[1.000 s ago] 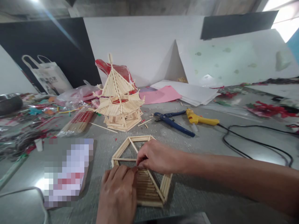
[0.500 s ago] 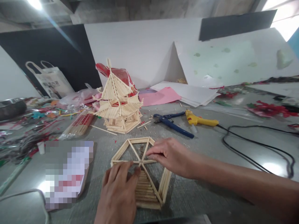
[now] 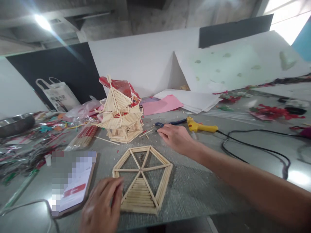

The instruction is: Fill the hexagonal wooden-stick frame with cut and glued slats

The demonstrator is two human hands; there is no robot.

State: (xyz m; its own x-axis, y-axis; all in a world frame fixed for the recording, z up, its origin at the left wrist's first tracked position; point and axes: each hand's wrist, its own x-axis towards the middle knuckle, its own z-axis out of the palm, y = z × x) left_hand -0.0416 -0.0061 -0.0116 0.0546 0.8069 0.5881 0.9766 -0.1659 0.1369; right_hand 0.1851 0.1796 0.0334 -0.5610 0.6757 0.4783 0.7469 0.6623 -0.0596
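Observation:
A six-sided frame of thin wooden sticks lies flat on the grey table, with spokes meeting at its centre and the near wedge filled with parallel sticks. My left hand is at the frame's lower left edge, fingers bent and thumb a little apart, nothing visible in it. Beyond the frame, my right hand reaches over the blue cutter, covering most of it; its fingers are closed together, and what they hold, if anything, is hidden.
Behind the frame stands a stick pagoda. A yellow glue gun with a black cord lies right of the cutter. At the left are a phone, a pack of sticks and a metal bowl. Pink paper lies behind.
My right hand has left the frame's centre and moved away from me to the cutter. My left hand has drawn back left, off the filled wedge. The view has shifted slightly.

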